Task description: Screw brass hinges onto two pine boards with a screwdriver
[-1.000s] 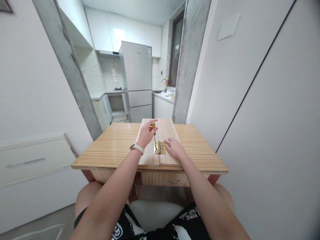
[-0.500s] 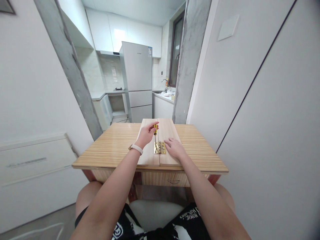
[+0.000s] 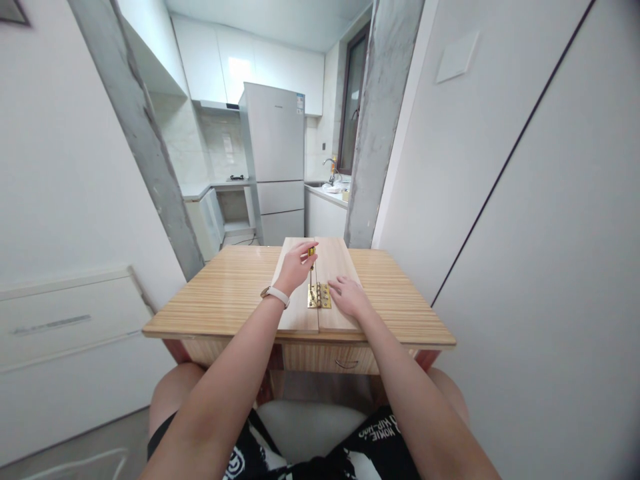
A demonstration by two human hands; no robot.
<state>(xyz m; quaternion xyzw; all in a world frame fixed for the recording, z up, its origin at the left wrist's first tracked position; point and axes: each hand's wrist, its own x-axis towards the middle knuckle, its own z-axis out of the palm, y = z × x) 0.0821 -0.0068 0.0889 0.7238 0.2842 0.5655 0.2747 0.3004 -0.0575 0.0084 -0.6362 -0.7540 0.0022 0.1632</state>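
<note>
My L hand [image 3: 294,268] grips a small screwdriver [image 3: 311,261] by its yellow/black handle, fingers wrapped round the top, shaft approx. upright w/ tip down on the brass hinge [image 3: 319,295]. Tip sits on the hinge's left leaf, near its far edge; can't tell if it's seated in a screw head, too small. Pale band on my L wrist.

My R hand [image 3: 349,296] is flat, palm down, fingers spread, holding nothing. It presses on the right board [image 3: 340,263], fingertips just beside the hinge's right edge.

Hinge lies open across the seam btw two light wood boards, left board [image 3: 295,313] and right one side by side, long edges touching. Both lie on the striped wood table [image 3: 225,293], running from its near edge to the far edge, approx. centred. Hinge is closer to the near end of the boards.

Table has a drawer w/ a small handle [image 3: 347,363] under the front edge. Behind: grey fridge [image 3: 275,160], kitchen counter w/ tap [image 3: 330,167].
</note>
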